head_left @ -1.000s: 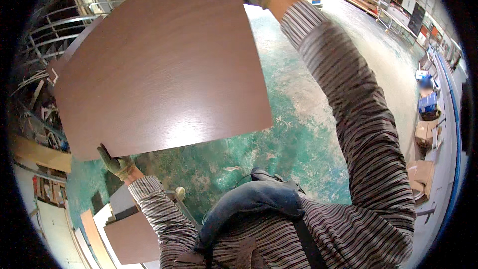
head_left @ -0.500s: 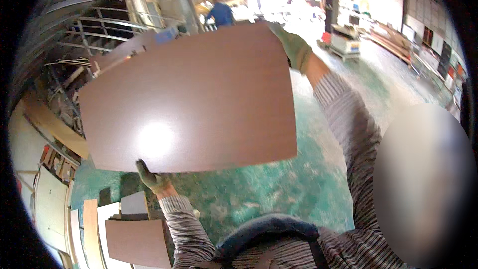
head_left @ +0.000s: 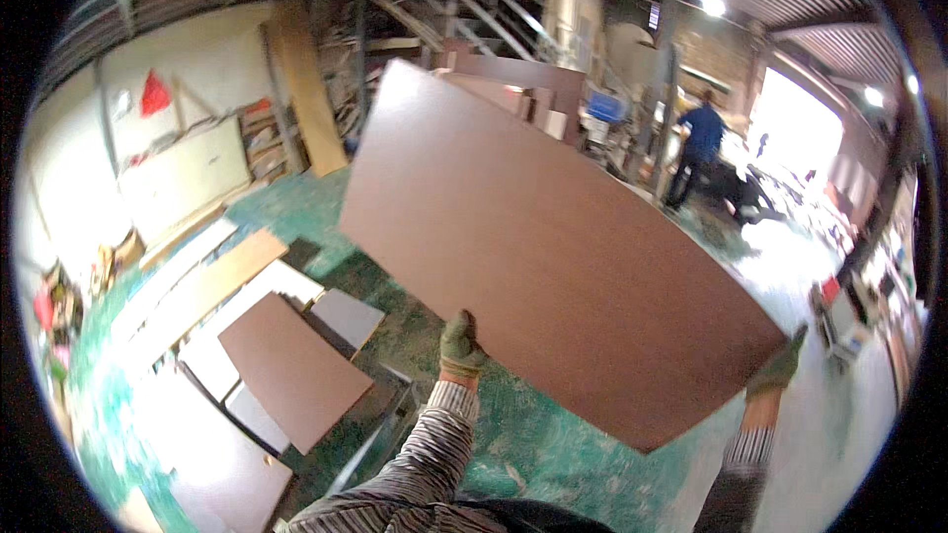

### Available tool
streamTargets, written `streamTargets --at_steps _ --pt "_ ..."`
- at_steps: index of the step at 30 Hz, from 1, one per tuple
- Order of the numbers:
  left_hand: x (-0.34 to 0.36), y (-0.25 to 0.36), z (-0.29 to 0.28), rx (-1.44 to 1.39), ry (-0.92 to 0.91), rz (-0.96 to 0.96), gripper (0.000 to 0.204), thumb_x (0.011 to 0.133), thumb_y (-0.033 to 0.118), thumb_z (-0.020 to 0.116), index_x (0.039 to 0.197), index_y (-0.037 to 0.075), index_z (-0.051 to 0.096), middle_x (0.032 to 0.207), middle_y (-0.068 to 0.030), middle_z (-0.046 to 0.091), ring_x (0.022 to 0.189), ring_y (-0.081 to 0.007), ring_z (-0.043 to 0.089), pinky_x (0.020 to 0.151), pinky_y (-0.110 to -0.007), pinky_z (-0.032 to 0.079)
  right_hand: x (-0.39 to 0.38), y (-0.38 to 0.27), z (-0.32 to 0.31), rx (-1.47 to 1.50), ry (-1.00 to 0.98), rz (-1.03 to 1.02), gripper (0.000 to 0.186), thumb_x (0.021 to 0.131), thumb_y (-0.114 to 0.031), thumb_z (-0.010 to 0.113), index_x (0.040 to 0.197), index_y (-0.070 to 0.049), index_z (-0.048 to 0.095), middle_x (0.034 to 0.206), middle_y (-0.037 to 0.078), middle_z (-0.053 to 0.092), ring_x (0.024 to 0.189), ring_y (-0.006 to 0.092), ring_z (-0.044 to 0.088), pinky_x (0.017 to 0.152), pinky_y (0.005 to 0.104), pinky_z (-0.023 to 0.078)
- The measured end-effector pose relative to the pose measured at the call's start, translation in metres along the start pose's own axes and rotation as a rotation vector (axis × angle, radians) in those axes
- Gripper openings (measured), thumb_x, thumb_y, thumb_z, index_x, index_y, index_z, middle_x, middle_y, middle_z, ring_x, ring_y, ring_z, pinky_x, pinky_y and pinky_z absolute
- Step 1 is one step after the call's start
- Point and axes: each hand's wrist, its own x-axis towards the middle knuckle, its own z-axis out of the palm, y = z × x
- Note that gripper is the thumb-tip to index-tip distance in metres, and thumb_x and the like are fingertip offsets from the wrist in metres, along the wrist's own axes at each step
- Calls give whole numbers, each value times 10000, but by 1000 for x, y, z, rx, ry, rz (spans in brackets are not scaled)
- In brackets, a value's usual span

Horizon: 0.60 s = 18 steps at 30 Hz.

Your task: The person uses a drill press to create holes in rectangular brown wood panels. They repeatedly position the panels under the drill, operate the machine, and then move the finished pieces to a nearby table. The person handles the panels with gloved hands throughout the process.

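Note:
A large flat brown board (head_left: 553,266) is held up off the floor between my two hands, tilted so its far left corner is highest. My left hand (head_left: 461,343), in a green glove, grips the near long edge with the thumb over the top face. At the right end, my right hand (head_left: 777,365), gloved alike, is closed on the board's short edge; its fingers under the board are hidden. Left of my left forearm, a smaller brown panel (head_left: 294,370) lies on top of several other panels on the floor.
White boards (head_left: 212,454) and a tan plank (head_left: 212,286) lie on the green floor at left. A grey panel (head_left: 346,319) sits beside the small brown one. More boards (head_left: 523,79) stand beyond. A person in blue (head_left: 701,138) is at the far right, near a post (head_left: 664,89).
My view has swung left toward the stacked panels. The board has turned, its right end coming lower and nearer, and my right hand has come down with it. Both hands keep their hold.

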Motion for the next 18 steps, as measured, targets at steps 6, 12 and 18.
streamTargets --at_steps 6,12,18 --pt "10 10 3 -16 -7 -142 599 922 263 756 1439 68 525 1450 -114 560 1291 -319 558 1069 -518 484 17 32 -80 -220 178 121 890 966 -703 428 1432 52 495 1502 203 493 1357 411 480 1169 561 313" --pt "32 26 38 211 373 -113 612 941 458 697 1419 110 542 1433 -85 573 1322 -309 521 1109 -521 428 -11 67 -149 -775 256 -405 634 997 -573 485 1215 2 639 1110 152 658 1013 325 624 1164 587 314" --pt "69 -5 -51 -84 203 -128 789 959 682 452 1491 99 456 1456 -128 550 1325 -351 519 1127 -479 411 -90 79 -199 -56 -300 -17 346 1041 -334 522 1075 -56 725 1152 134 705 1087 328 639 1115 602 388"
